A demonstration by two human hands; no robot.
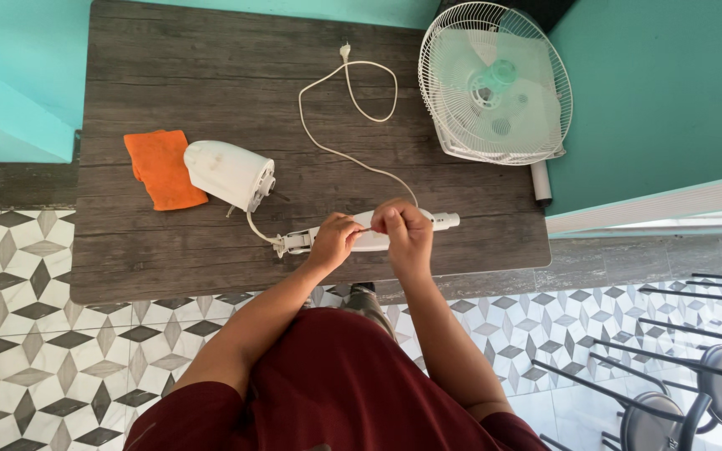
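Materials and finishes, fan parts on a table

Table (211, 50): grey wood-grain top, matt, streaked and rough-looking. Cloth (160, 167): orange fabric, soft, matt, slightly rumpled. Motor housing (227, 173): white plastic, smooth, faint sheen, lightly smudged. Neck piece (369, 240): white plastic, smooth, held between left hand (334, 240) and right hand (403, 230). Cord (348, 125): off-white, probably rubbery plastic sheath, matt. Fan guard (495, 83): thin white-coated wire, likely metal, glossy; pale green translucent plastic blades behind it. Floor (35, 334): patterned tiles, smooth, low gloss. Wall (662, 83): turquoise paint, matt. Chairs (704, 376): dark metal frames.

Head view (steeply downward) over table (169, 267)
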